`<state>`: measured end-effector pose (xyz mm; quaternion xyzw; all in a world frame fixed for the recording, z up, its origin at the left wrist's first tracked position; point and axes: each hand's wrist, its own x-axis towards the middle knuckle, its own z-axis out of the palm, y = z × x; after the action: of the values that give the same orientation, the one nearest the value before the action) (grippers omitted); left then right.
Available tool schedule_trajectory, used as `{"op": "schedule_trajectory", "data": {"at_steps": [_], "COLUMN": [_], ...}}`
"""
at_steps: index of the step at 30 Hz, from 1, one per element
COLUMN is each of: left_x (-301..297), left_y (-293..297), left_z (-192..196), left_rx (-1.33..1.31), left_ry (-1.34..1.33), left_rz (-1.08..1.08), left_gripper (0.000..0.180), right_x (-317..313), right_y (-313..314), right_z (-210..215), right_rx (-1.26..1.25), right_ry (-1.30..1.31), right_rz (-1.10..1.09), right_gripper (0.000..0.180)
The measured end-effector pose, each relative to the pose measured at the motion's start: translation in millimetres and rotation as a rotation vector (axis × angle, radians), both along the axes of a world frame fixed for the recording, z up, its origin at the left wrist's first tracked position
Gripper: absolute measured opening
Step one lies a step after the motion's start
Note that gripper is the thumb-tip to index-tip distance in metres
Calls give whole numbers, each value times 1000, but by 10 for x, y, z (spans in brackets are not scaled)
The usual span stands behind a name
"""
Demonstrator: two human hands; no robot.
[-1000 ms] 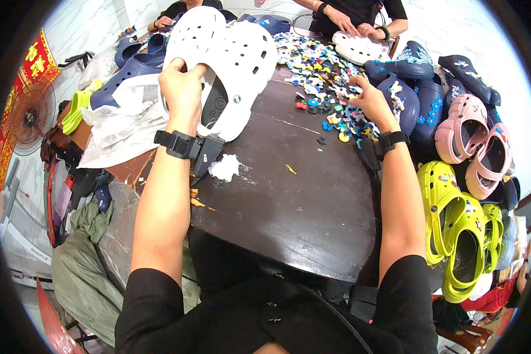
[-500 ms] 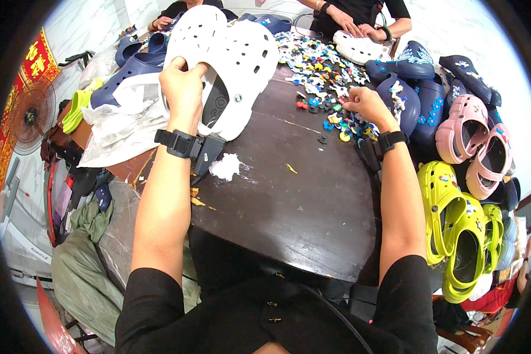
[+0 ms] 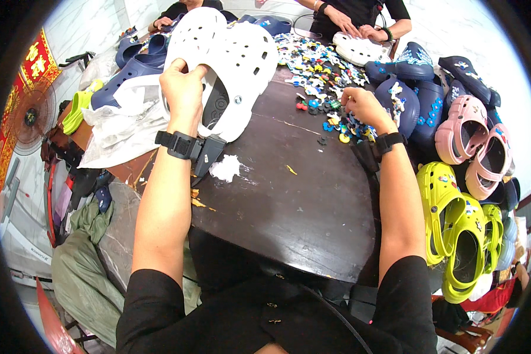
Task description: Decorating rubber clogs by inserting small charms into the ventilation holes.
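A pair of white foam clogs is held up over the table's left half, soles away from me in part, with the dark insole of one showing. My left hand is closed on them, thumb on the near edge. Over the near right end of a heap of small colourful shoe charms is my right hand, its fingers curled and pressed together. Whatever lies between those fingertips is too small to make out. Loose charms in blue, yellow and black lie just under that hand.
Dark table with a white patch. Navy clogs, pink clogs and lime clogs crowd the right edge. White wrapping and a navy clog lie left. Across, a co-worker's hands touch a white clog.
My right hand has lifted and shifted slightly, its fingers curling more over the charms. My left hand and the white clogs have hardly moved.
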<state>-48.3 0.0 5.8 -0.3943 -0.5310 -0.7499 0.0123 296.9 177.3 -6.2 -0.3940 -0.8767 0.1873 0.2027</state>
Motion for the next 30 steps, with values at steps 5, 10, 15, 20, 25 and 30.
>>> {"op": "schedule_trajectory", "data": {"at_steps": [5, 10, 15, 20, 25, 30], "left_x": [25, 47, 34, 41, 47, 32], "left_y": [-23, -47, -28, -36, -37, -26], "left_z": [25, 48, 39, 39, 47, 33], "left_rx": [-59, -77, -54, -57, -67, -44], "left_ry": [-37, -30, -25, -42, -28, -25], "left_rz": [-18, -16, -10, -13, -7, -8], "left_gripper": [25, 25, 24, 23, 20, 20], "right_x": [-10, -32, 19, 3, -3, -20], "right_y": [-15, -60, 32, -10, -46, -78], "right_z": [29, 30, -3, 23, 53, 68], "right_rx": [91, 46, 93, 97, 60, 52], "right_ry": [-76, -184, -176, -103, -95, -227], "right_rz": [50, 196, 91, 69, 84, 124], "right_gripper": [11, 10, 9, 12, 14, 12]}}
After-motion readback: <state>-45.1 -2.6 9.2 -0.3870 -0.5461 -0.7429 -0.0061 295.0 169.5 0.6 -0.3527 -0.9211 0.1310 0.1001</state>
